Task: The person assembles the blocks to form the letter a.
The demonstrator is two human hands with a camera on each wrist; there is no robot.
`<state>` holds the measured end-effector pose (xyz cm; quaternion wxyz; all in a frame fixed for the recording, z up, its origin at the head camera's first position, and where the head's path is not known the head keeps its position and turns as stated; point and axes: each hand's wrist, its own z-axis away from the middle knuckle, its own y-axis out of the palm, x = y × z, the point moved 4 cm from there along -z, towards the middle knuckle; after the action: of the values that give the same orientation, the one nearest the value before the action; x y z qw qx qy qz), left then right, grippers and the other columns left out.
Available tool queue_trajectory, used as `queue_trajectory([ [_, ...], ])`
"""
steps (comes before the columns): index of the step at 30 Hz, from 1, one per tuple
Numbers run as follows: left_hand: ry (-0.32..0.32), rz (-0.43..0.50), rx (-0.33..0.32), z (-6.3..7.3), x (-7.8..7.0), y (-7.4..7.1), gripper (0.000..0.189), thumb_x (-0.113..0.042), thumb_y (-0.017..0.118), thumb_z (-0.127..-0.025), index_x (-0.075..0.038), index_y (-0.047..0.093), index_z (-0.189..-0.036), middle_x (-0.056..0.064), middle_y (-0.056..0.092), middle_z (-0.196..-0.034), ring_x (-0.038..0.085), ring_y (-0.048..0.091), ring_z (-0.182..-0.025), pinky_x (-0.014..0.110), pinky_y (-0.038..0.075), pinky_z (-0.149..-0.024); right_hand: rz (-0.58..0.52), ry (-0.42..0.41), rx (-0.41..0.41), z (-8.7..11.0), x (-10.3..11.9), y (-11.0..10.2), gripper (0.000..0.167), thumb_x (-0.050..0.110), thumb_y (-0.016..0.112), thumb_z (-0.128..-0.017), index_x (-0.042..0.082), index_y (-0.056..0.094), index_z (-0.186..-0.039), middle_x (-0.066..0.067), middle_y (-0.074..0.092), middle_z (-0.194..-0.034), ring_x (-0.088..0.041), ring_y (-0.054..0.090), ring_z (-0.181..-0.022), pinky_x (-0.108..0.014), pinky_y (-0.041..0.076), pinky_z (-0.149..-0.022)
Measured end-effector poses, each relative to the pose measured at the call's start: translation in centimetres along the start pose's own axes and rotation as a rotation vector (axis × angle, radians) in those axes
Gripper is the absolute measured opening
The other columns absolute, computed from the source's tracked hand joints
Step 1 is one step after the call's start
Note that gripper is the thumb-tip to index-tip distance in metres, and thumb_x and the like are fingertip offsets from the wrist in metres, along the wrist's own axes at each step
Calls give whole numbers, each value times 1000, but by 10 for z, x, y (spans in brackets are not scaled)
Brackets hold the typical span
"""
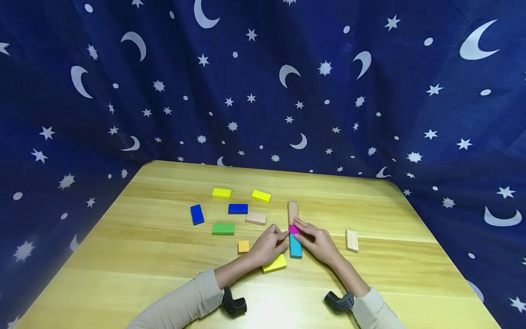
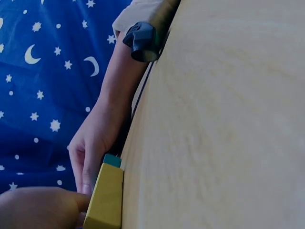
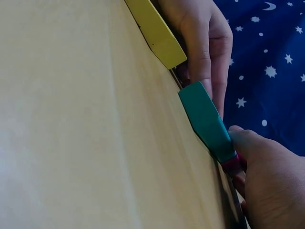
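A pinkish wooden block, a magenta block and a light blue block lie end to end in a row. From the right, my right hand holds the magenta block, its thumb by the light blue end and its fingers by the wooden end. My left hand comes from the left, a fingertip at the magenta block's side and the thumb near the light blue one. Under the left hand lies a yellow block, partly covered. The right wrist view shows the light blue block beside the right thumb.
Left of the hands are an orange block, a green block, a pale pink block and blue blocks. Yellow blocks lie farther back. A light wooden block sits at right. A starry curtain hangs behind the table.
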<state>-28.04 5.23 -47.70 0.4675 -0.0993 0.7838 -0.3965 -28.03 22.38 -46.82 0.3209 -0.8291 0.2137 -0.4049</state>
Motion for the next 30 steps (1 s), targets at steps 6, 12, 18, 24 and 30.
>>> queue_trajectory([
  [6, -27, -17, 52, 10, 1, -7, 51, -32, 61, -90, 0, 53, -128, -3, 47, -95, 5, 39, -68, 17, 37, -55, 7, -8, -1, 4, 1, 1, 40, 19, 66, -87, 5, 60, -123, -5, 54, -128, -29, 52, -115, -47, 38, -96],
  [12, 110, -151, 126, 32, -10, -16, 66, -47, 67, -80, -3, 55, -128, -4, 49, -99, 3, 43, -76, 15, 40, -64, 8, -13, -3, 9, 5, -2, 40, 19, 66, -86, 5, 60, -123, -6, 55, -128, -32, 52, -113, -50, 39, -94],
  [18, 207, -313, 188, 43, -19, -19, 47, -37, 72, -79, -10, 66, -117, -6, 53, -94, 4, 47, -84, 13, 40, -68, 13, 7, 5, 11, 4, -1, 39, 21, 66, -87, 7, 61, -123, -3, 55, -128, -31, 52, -114, -49, 39, -94],
  [24, 187, -348, 207, 42, -20, -25, 42, -34, 73, -78, -14, 67, -114, -7, 53, -93, 4, 48, -84, 15, 42, -70, 19, -13, 0, 10, 4, -1, 39, 20, 66, -87, 6, 60, -123, -4, 55, -128, -32, 53, -113, -50, 39, -94],
  [30, 176, -282, 268, 33, -14, -40, 46, -44, 74, -75, -15, 69, -110, -8, 54, -86, 2, 45, -71, 14, 39, -60, 14, -7, 17, 8, 5, 1, 40, 21, 65, -88, 7, 59, -124, -4, 54, -129, -32, 52, -114, -50, 39, -94],
])
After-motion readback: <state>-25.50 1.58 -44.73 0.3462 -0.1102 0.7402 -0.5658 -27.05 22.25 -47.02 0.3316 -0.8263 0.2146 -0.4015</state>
